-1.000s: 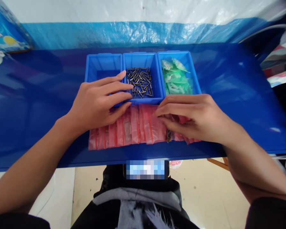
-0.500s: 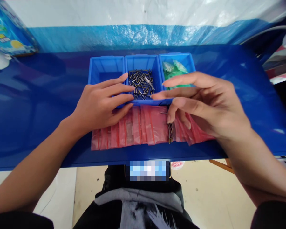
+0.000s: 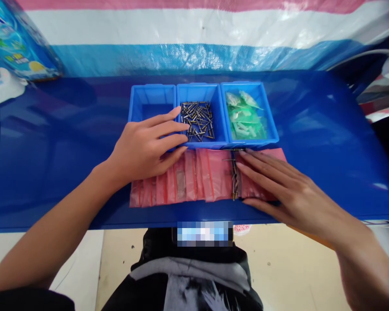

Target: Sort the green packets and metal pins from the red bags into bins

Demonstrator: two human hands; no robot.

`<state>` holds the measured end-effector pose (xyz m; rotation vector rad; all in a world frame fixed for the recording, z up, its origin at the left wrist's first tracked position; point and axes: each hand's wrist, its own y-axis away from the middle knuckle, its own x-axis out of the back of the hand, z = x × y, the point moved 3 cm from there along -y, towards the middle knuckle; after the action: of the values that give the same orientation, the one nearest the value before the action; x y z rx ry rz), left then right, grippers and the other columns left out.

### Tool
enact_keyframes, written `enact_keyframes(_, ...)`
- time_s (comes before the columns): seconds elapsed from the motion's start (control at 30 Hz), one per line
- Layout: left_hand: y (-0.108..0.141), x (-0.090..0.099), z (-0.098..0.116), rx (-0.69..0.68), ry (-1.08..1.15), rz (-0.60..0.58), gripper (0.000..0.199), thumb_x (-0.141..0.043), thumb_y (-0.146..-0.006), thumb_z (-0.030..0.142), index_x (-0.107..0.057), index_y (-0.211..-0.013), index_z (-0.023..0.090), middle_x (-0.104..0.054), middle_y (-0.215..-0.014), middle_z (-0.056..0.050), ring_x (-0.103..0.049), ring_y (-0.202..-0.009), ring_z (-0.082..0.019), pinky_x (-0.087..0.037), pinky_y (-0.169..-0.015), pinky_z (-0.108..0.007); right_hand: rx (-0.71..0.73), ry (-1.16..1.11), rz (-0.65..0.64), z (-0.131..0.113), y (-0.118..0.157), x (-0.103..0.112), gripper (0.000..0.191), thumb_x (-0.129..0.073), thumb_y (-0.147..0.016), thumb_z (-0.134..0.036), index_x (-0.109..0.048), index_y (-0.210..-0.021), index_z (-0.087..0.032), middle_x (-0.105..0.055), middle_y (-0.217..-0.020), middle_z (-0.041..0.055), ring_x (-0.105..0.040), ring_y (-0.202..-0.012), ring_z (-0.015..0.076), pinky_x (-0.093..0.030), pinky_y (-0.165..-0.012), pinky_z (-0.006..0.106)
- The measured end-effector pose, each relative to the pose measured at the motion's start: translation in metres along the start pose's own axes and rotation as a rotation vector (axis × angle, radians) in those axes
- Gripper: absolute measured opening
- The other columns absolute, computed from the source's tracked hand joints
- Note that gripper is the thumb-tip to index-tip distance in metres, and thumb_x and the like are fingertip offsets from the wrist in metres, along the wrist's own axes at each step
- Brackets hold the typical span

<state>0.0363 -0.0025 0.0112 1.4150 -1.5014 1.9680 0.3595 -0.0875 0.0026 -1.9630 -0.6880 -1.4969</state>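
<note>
My left hand (image 3: 145, 147) is open, palm down, its spread fingers reaching over the front of the left blue bin (image 3: 153, 89) to the edge of the middle blue bin (image 3: 225, 125). Metal pop rivets (image 3: 199, 121) lie loose in that middle bin. Fingers stretched out, my right hand (image 3: 275, 181) rests flat on the right end of a row of pink zip bags (image 3: 218, 172). Just left of its fingertips, a short line of rivets (image 3: 234, 181) lies on the bags. Its palm side is hidden.
The right blue bin (image 3: 272, 129) holds small green bags (image 3: 246, 116). A blue printed packet (image 3: 26, 52) and a white object (image 3: 3, 86) stand at the back left of the blue table (image 3: 68, 112). Behind is a striped plastic sheet (image 3: 149, 26).
My right hand has come down and right from above the bins onto the pink bags, its curled fingers now straightened. My left hand has hardly moved. A pale streak over the middle bin is gone.
</note>
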Motion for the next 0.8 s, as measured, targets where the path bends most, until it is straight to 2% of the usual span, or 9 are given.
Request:
enact_keyframes(0.1, 0.0, 0.0, 0.0, -0.001, -0.004, 0.017, 0.009, -0.071, -0.104, 0.024, -0.075, -0.111, 0.02, -0.082, -0.127, -0.002, -0.073, -0.135, -0.031, -0.072, -0.091, -0.037, -0.005, -0.01, 0.001, 0.005, 0.015, -0.013, 0.079, -0.067, -0.108, -0.033, -0.031, -0.176, -0.018, -0.038, -0.179, 0.0145, -0.038, -0.167, 0.0372, -0.039, -0.138, 0.063)
enact_keyframes(0.2, 0.0, -0.001, -0.001, 0.0, 0.009, 0.022, 0.009, -0.072, -0.103, 0.024, -0.075, -0.111, 0.02, -0.082, -0.126, -0.002, -0.074, -0.134, -0.031, -0.072, -0.091, -0.038, -0.011, -0.04, -0.001, 0.011, 0.021, -0.016, 0.078, -0.067, -0.108, -0.03, -0.031, -0.176, -0.021, -0.041, -0.178, 0.013, -0.039, -0.167, 0.0366, -0.037, -0.139, 0.065)
enact_keyframes(0.4, 0.001, 0.0, -0.001, 0.011, 0.005, 0.013, 0.01, -0.07, -0.104, 0.025, -0.075, -0.111, 0.021, -0.082, -0.126, -0.001, -0.073, -0.136, -0.03, -0.072, -0.092, -0.037, -0.067, -0.065, -0.027, 0.025, 0.032, 0.0, 0.079, -0.067, -0.106, -0.03, -0.031, -0.176, -0.032, -0.048, -0.174, 0.0058, -0.046, -0.163, 0.0357, -0.043, -0.136, 0.068)
enact_keyframes(0.53, 0.0, 0.0, -0.001, 0.021, 0.005, -0.007, 0.011, -0.069, -0.105, 0.025, -0.077, -0.111, 0.021, -0.082, -0.127, -0.001, -0.072, -0.138, -0.029, -0.072, -0.093, -0.035, -0.099, -0.116, -0.036, 0.025, 0.033, 0.012, 0.086, -0.071, -0.101, -0.025, -0.031, -0.176, -0.037, -0.048, -0.174, 0.0062, -0.046, -0.162, 0.0414, -0.043, -0.134, 0.074)
enact_keyframes(0.6, 0.0, 0.0, -0.001, 0.031, 0.002, -0.018, 0.012, -0.068, -0.105, 0.026, -0.078, -0.111, 0.022, -0.082, -0.128, -0.001, -0.072, -0.138, -0.028, -0.071, -0.094, -0.035, -0.106, -0.132, 0.049, 0.021, 0.03, 0.019, 0.089, -0.074, -0.096, -0.017, -0.038, -0.173, -0.043, -0.058, -0.166, 0.0066, -0.056, -0.154, 0.0448, -0.053, -0.126, 0.074)
enact_keyframes(0.7, 0.001, -0.001, -0.001, 0.041, -0.002, -0.026, 0.012, -0.068, -0.104, 0.027, -0.079, -0.11, 0.023, -0.082, -0.128, -0.001, -0.073, -0.136, -0.028, -0.071, -0.096, -0.036, -0.043, -0.095, 0.153, 0.013, 0.022, 0.026, 0.088, -0.075, -0.094, -0.011, -0.046, -0.167, -0.05, -0.077, -0.141, 0.0032, -0.075, -0.127, 0.0424, -0.067, -0.101, 0.068)
enact_keyframes(0.77, 0.001, -0.001, -0.001, 0.042, 0.003, -0.024, 0.012, -0.069, -0.104, 0.026, -0.078, -0.11, 0.023, -0.082, -0.128, -0.001, -0.073, -0.136, -0.028, -0.071, -0.095, -0.036, 0.007, -0.045, 0.128, 0.008, 0.015, 0.027, 0.085, -0.073, -0.097, -0.014, -0.043, -0.169, -0.05, -0.08, -0.134, 0.0024, -0.079, -0.116, 0.0398, -0.069, -0.092, 0.064)
enact_keyframes(0.8, 0.001, -0.001, -0.001, 0.042, 0.008, -0.022, 0.012, -0.069, -0.104, 0.026, -0.078, -0.109, 0.022, -0.082, -0.128, -0.001, -0.073, -0.136, -0.028, -0.071, -0.094, -0.036, 0.018, -0.01, 0.09, 0.006, 0.012, 0.027, 0.083, -0.07, -0.1, -0.015, -0.041, -0.171, -0.047, -0.08, -0.136, 0.0036, -0.078, -0.117, 0.0399, -0.068, -0.092, 0.064)
